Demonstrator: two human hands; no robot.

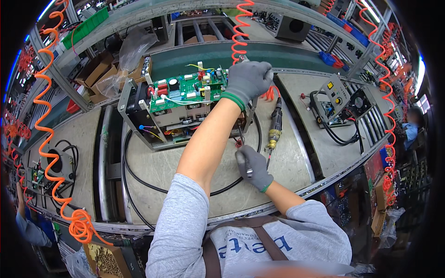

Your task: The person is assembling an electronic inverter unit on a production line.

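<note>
An opened metal-cased electrical unit [160,144] stands on the bench in front of me, with a green circuit board [185,88] across its top. My left hand [249,79], in a grey glove with a green cuff, is curled closed above the board's right end, beside the lower end of an orange coiled hose [240,39]. Whatever it grips is hidden. Lower down, my gloved right hand [252,167] is closed near the unit's front right corner, next to small red wires [239,143]. A shiny bit shows at its fingers, too small to name.
A power screwdriver [276,124] lies right of the unit. Black cable [148,186] loops over the bench. Another opened unit [340,104] stands at the right, and one [51,169] at the left. Orange coiled hoses [46,116] hang on both sides. Cardboard boxes [98,74] sit back left.
</note>
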